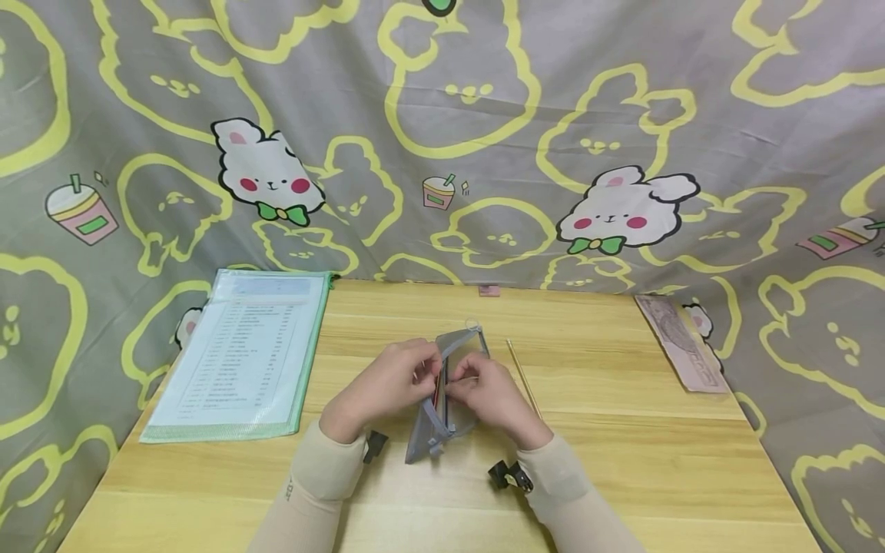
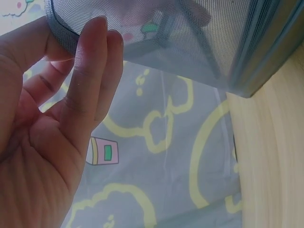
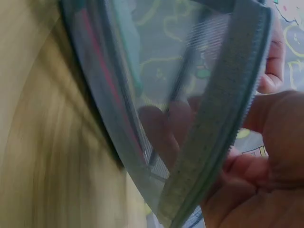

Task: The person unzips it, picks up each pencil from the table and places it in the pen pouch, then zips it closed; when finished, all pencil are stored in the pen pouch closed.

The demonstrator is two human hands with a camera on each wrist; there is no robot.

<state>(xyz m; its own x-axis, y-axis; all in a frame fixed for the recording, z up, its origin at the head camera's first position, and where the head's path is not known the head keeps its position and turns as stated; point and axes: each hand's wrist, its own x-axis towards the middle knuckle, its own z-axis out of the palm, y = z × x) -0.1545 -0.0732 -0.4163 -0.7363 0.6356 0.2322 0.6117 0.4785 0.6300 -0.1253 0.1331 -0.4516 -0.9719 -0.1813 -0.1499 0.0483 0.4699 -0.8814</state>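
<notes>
A grey mesh zip pouch [image 1: 419,439] stands on edge over the middle of the table, its zipped opening spread upward. My left hand [image 1: 390,380] pinches one side of its rim between thumb and fingers; the left wrist view shows that hand [image 2: 61,95] at the dark edge of the mesh [image 2: 166,38]. Opposite it, my right hand [image 1: 494,395] grips the other rim, and in the right wrist view its fingers show through the mesh behind the zipper [image 3: 228,104]. Thin pencil-like sticks, one red, lie inside. A gold-coloured pencil [image 1: 522,372] lies beside my right hand.
A green-edged mesh document bag [image 1: 235,353] with a printed sheet lies at the left. Toward the right edge is a flat pinkish printed piece [image 1: 681,343]. A small printed tag [image 1: 489,291] sits at the back edge, before a patterned curtain [image 1: 470,115].
</notes>
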